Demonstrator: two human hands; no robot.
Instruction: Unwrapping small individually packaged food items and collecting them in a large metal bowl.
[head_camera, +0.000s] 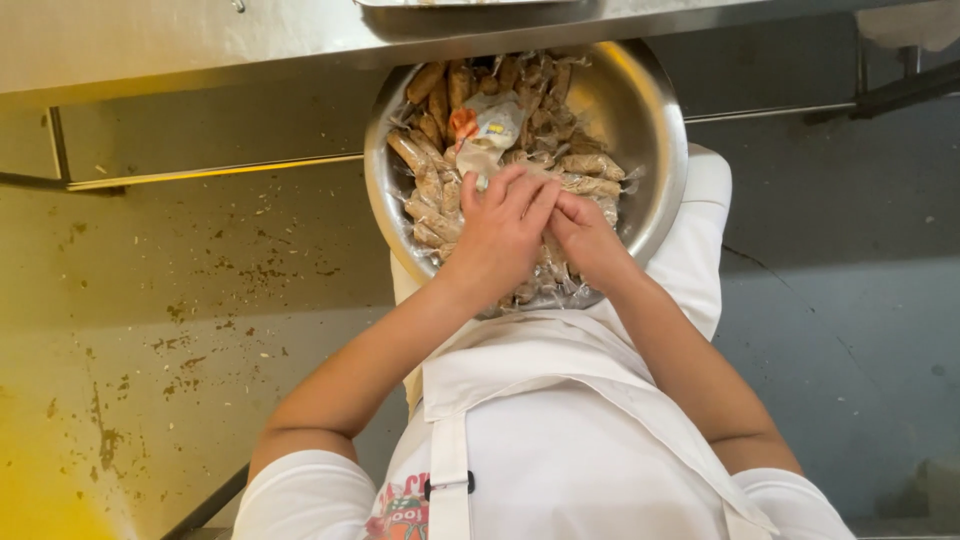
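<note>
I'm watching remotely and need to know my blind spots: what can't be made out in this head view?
- What the fingertips pinch: left hand and right hand cover it, so neither grip is clear.
- Wrapped rolls beneath the hands: hidden.
- Metal bowl: far rim hidden under the steel shelf edge, near rim behind the hands.
- What the bowl rests on: hidden by the white apron.

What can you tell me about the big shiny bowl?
The bowl is round, wide and looks like shiny steel, with a smooth rim. It sits on the person's lap, against the white apron, below a metal counter edge. It is nearly full of small brown rolls wrapped in clear plastic, with one paler packet on top. The left hand and right hand are pressed together over the rolls, fingers down among them.
</note>
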